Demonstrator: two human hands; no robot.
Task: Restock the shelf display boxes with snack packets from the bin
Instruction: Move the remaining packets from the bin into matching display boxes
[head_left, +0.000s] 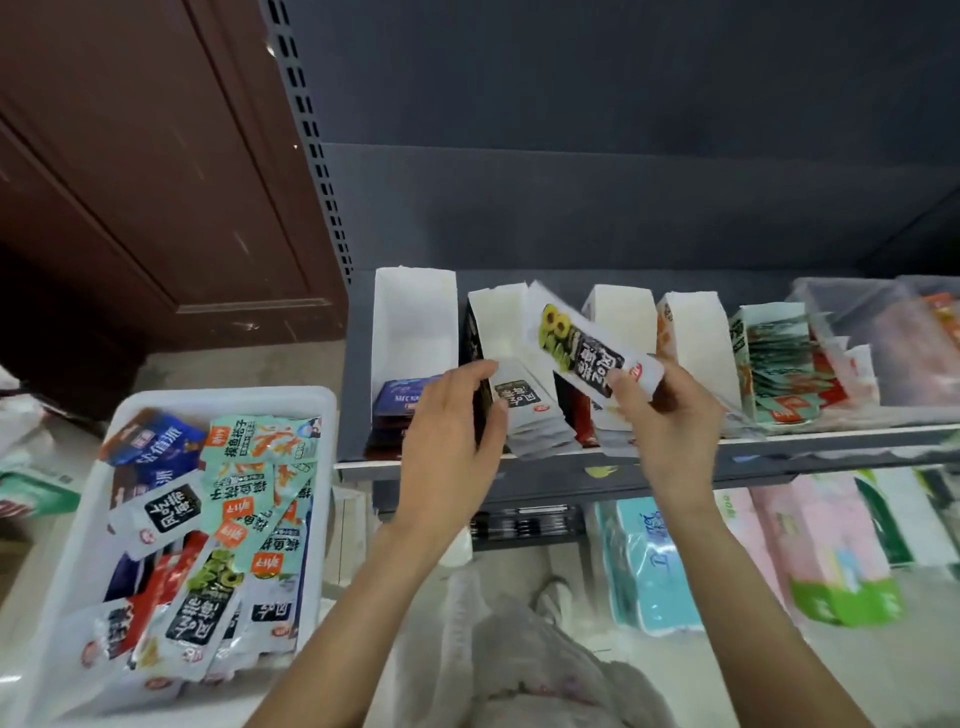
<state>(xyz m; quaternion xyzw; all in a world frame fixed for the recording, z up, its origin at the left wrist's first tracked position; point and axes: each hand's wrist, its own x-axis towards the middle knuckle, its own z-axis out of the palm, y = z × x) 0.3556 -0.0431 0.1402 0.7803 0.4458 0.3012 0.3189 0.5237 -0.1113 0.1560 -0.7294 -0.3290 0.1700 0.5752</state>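
A white bin (67, 561) at the lower left holds several snack packets (208, 525) in white, blue, red and teal. On the dark shelf stand several white display boxes (415, 322). My right hand (670, 415) pinches a white packet with a black label and green rings (587, 348), held tilted above a box. My left hand (452, 421) grips the front of the second display box (498, 322), where a stack of white packets (530, 415) lies. The leftmost box holds blue packets (402, 397) at its front.
A box of teal packets (774, 374) and a clear tub (893, 343) sit further right on the shelf (831, 434). Tissue packs (810, 551) fill the lower shelf. A brown wooden door (145, 171) stands at the left. My light clothing (519, 670) and shoe are below.
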